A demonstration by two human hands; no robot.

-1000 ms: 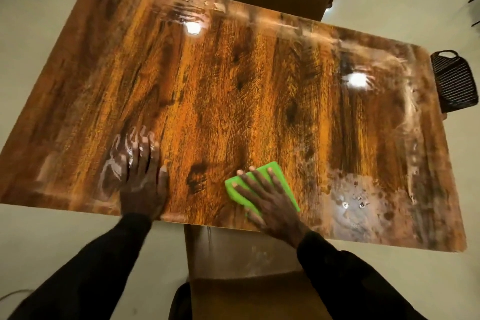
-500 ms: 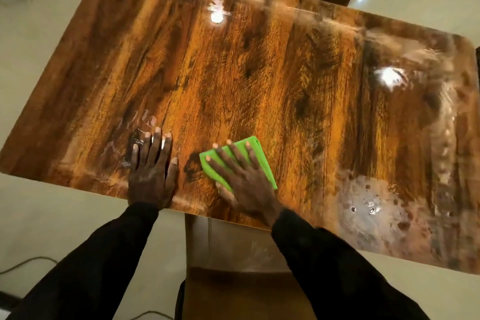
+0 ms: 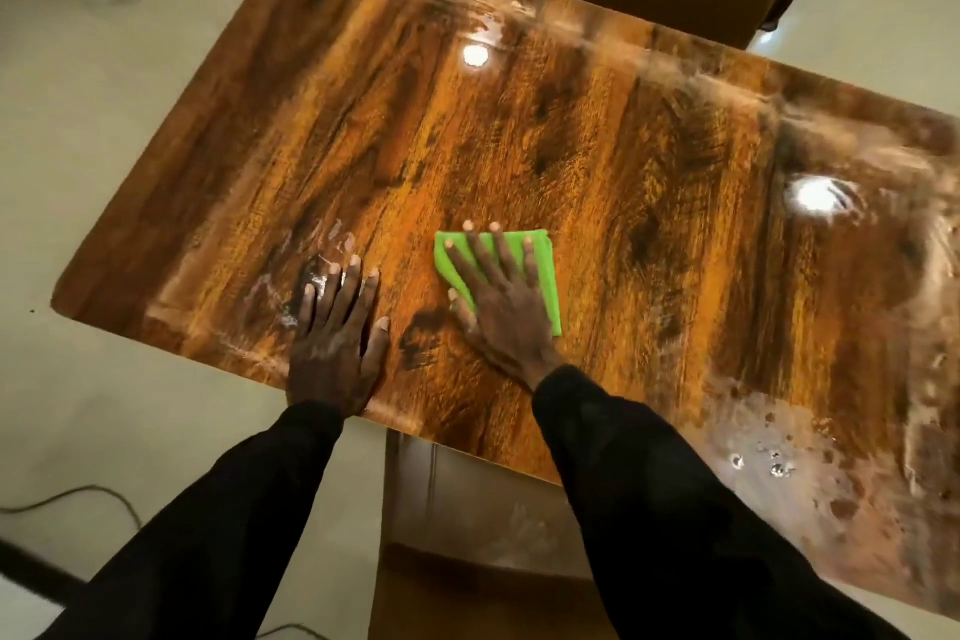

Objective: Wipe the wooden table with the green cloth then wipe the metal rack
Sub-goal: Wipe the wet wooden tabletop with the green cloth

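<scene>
Pressing green cloth flat, right hand, fingers splayed.

On the table the left hand lies just left of the cloth, itself under the right hand.

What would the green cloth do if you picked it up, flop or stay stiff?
Probably flop: the green cloth looks thin and folded, flat under the right hand. It should slide easily, since the wooden table looks glossy and wet.
</scene>
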